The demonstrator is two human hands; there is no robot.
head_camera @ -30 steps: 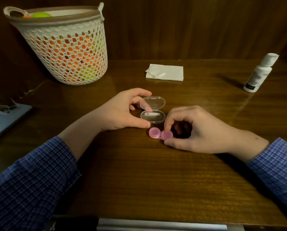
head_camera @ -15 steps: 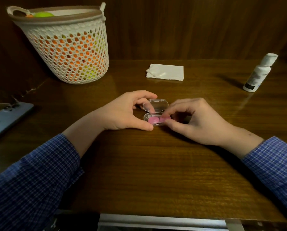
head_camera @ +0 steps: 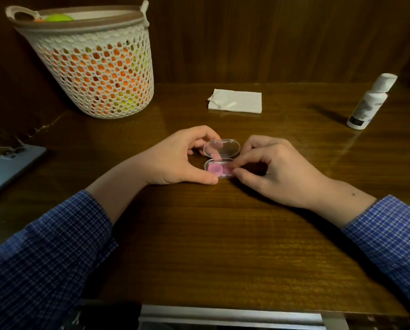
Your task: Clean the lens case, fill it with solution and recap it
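A pink lens case (head_camera: 215, 169) lies inside a small clear plastic box (head_camera: 221, 148) whose hinged lid stands open, at the middle of the wooden table. My left hand (head_camera: 180, 158) curls round the box, thumb at its front edge and forefinger behind the lid. My right hand (head_camera: 270, 167) pinches the right end of the pink case between thumb and forefinger. A white solution bottle (head_camera: 371, 101) with its cap on stands at the far right. A folded white tissue (head_camera: 236, 101) lies behind the box.
A white mesh basket (head_camera: 92, 67) with orange and green things inside stands at the back left. A phone (head_camera: 6, 170) lies at the left edge. A dark wooden wall closes the back of the table.
My right hand carried the pink lens case from the table in front of the box up into the box's lower half. My left hand has stayed on the box.
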